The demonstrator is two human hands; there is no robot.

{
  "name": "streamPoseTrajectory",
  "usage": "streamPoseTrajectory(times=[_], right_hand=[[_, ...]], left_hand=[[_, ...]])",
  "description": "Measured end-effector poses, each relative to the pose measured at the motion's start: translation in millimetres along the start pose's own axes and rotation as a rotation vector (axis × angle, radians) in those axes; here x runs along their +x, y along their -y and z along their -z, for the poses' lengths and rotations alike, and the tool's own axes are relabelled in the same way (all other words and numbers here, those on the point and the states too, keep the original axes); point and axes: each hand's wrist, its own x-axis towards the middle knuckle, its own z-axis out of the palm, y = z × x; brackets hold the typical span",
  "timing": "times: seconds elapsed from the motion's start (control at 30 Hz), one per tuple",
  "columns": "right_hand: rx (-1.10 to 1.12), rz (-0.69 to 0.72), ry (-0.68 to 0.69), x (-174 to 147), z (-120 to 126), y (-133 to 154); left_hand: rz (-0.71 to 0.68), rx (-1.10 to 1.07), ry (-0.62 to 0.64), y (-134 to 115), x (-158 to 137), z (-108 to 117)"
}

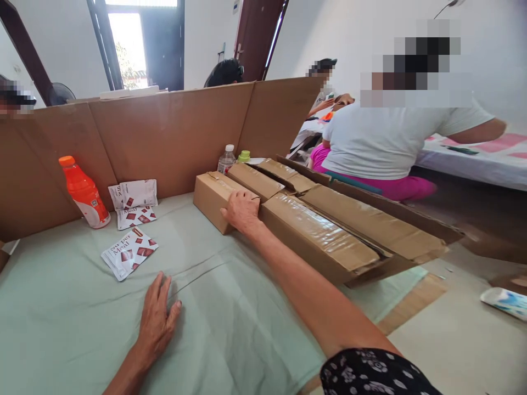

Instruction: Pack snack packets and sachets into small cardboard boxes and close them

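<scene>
Head view, over a cloth-covered worktop: what are we looking at?

A right hand laid on a short cardboard box, fingers bent over the top at its near end, thumb toward the front face. Whether it is clamped or merely resting, I cannot tell.

And the other?

Well apart from it, a left hand lies empty on the cloth, fingers loosely extended. Just beyond it sits a printed sachet, with more sachets farther out; an orange bottle stands beyond them, to the left.

What surrounds the reaching arm?

A long taped box lies just to the right of the right hand, more cartons beyond it. Past the fingers, a clear bottle stands near a cardboard panel. Farther to the right, a person in a white top sits turned away.

Which step is in hand?

By my reading, taking hold of the short box or steadying it; one frame does not settle which.

And the next move?

Lifting would call for a surer grip, perhaps with the left hand's support, and care not to nudge the neighbouring box.
</scene>
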Motion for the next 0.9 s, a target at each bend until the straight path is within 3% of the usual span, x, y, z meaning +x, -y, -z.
streamPoseTrajectory(times=[0.37,0.57,0.67,0.8,0.9], right_hand=[[0.005,-0.017,-0.055,5.2,-0.9,2.1],[0.052,0.069,-0.189,-25.7,20.8,-7.6],[0.142,0.185,-0.244,-47.7,30.2,-15.6],[0.43,0.379,-0.383,-78.5,59.6,-21.3],[0.695,0.521,-0.64,-111.0,109.3,-27.3]], left_hand=[[0.019,0.024,0.002,1.6,1.4,-3.6],[0.025,0.02,-0.047,-1.1,2.0,-2.2],[0.014,0.004,-0.11,-5.0,0.5,-2.5],[-0.029,-0.035,-0.249,-15.5,8.2,10.1],[-0.105,-0.081,-0.39,-38.4,14.9,50.5]])
